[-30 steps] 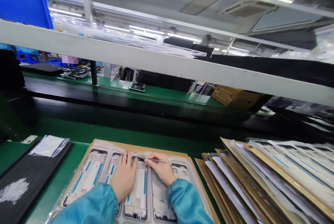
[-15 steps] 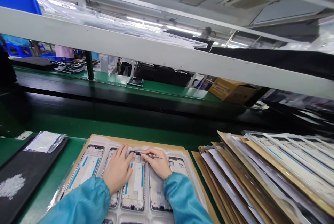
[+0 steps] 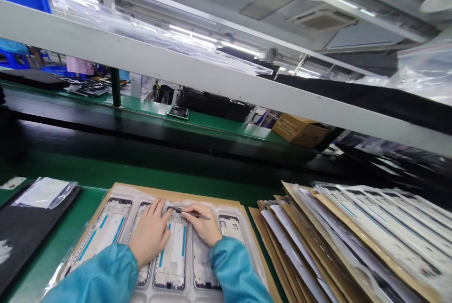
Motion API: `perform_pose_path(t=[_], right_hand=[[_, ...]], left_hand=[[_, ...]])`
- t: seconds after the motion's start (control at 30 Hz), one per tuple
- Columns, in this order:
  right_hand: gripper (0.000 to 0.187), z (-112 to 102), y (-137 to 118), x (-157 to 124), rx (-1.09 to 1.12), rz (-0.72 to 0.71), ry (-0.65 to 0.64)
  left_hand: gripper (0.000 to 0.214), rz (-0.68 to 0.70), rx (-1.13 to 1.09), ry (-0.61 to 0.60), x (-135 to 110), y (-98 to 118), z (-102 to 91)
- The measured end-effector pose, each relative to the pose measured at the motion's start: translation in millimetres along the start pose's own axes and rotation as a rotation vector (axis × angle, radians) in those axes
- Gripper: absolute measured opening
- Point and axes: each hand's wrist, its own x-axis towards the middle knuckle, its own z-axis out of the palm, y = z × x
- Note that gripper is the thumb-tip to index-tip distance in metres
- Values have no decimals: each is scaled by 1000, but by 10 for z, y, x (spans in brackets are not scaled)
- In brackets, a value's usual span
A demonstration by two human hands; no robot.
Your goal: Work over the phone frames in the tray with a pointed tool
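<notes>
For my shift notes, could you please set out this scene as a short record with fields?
Left hand: palm down over the pale tray
Right hand: pinching a thin metal tool, pointed toward the top end of a frame
Tray contents: flat frames side by side, some with blue strips
Left of tray: black mat bearing a clear bag
Right of tray: leaning stack of brown sheets and filled trays

The right hand (image 3: 205, 223) holds a thin tool (image 3: 200, 215) in its grip, at the top end of a frame (image 3: 173, 256) in the tray (image 3: 137, 196) on the counter (image 3: 88, 204). The left hand (image 3: 150, 235) lies over the neighbouring frame (image 3: 143, 277). Leftward, a bag (image 3: 42, 192) rests on a black mat (image 3: 38, 227); rightward leans a stack (image 3: 303, 242) of trays and cardboard.
</notes>
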Motion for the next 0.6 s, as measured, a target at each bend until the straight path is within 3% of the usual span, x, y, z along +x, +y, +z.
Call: perform_pose_path(t=[0.33, 0.6], right_hand=[[17, 2, -6, 30, 73, 29, -25], [18, 7, -16, 38, 111, 27, -16]], left_hand=[[49, 2, 4, 53, -16, -15, 52], [52, -46, 19, -43, 1, 31, -1]])
